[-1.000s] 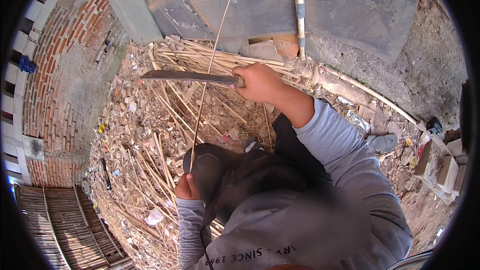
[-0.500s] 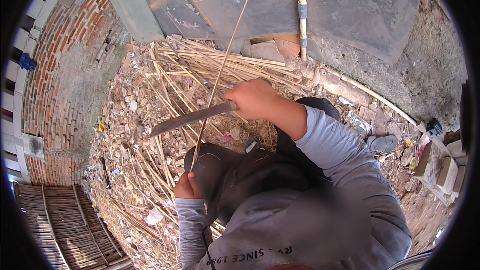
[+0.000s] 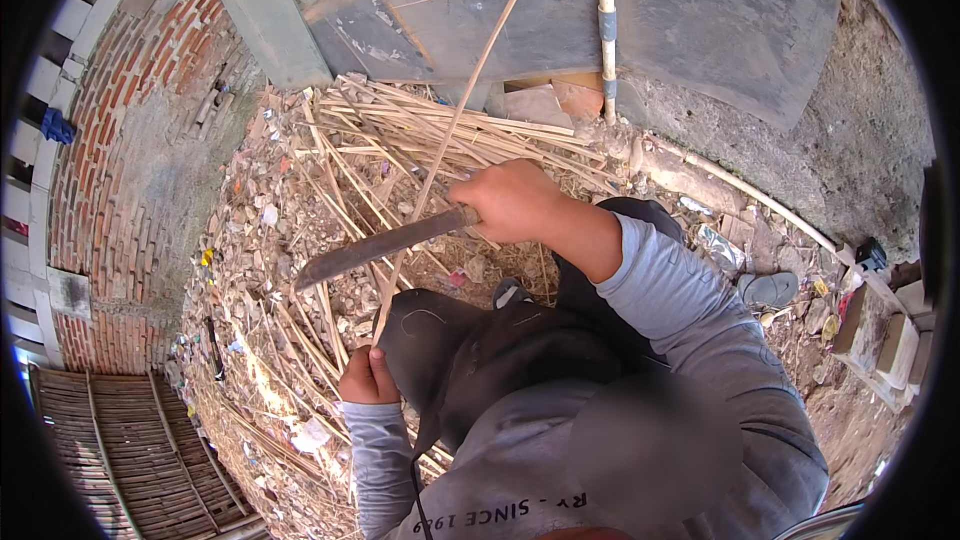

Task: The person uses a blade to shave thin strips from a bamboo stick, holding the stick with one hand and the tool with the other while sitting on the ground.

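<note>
My left hand [image 3: 368, 376] is closed around the lower end of a long, thin bamboo strip [image 3: 450, 130], beside my left knee. The strip slants up and to the right, its far end over the dark panels. My right hand [image 3: 508, 202] grips the handle of a machete [image 3: 385, 248], in front of my knees. The broad, dull blade points left and crosses over the strip a little above my left hand. Whether the edge touches the strip, I cannot tell.
Many split bamboo strips [image 3: 400, 125] lie heaped on the rubble-strewn ground ahead. Dark panels [image 3: 470, 20] and a white pipe [image 3: 605, 30] stand behind them. At left is a brick wall [image 3: 120, 140] above a slatted bamboo panel [image 3: 130, 440]; a grey sandal [image 3: 768, 288] lies at right.
The bamboo strip has turned and shows a paler, broader side; its far end has shifted right. My left hand has moved slightly left and down. The machete has barely moved.
</note>
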### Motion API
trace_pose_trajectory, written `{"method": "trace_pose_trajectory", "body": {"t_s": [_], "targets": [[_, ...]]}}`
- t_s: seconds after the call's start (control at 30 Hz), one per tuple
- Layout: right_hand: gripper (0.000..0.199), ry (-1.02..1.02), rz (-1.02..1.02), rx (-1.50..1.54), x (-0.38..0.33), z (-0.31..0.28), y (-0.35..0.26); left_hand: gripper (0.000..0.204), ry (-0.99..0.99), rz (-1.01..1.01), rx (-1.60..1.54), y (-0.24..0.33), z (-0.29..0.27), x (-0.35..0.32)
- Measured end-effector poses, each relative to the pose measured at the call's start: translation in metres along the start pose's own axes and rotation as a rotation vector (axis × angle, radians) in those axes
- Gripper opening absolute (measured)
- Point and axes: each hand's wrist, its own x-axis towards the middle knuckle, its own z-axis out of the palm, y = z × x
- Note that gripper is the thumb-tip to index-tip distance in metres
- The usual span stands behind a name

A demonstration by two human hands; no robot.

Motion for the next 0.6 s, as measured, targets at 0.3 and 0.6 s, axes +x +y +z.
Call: {"method": "trace_pose_trajectory", "body": {"t_s": [0.3,0.6], "targets": [[0.026,0.252,0.311,0.174,0.011,-0.011,0.046,0.033,-0.012,-0.022,-0.027,-0.024,-0.021,-0.020],[0.028,0.112,0.163,0.005,0.002,-0.010,0.025,0.037,0.024,-0.124,-0.003,-0.059,-0.019,-0.032]]}}
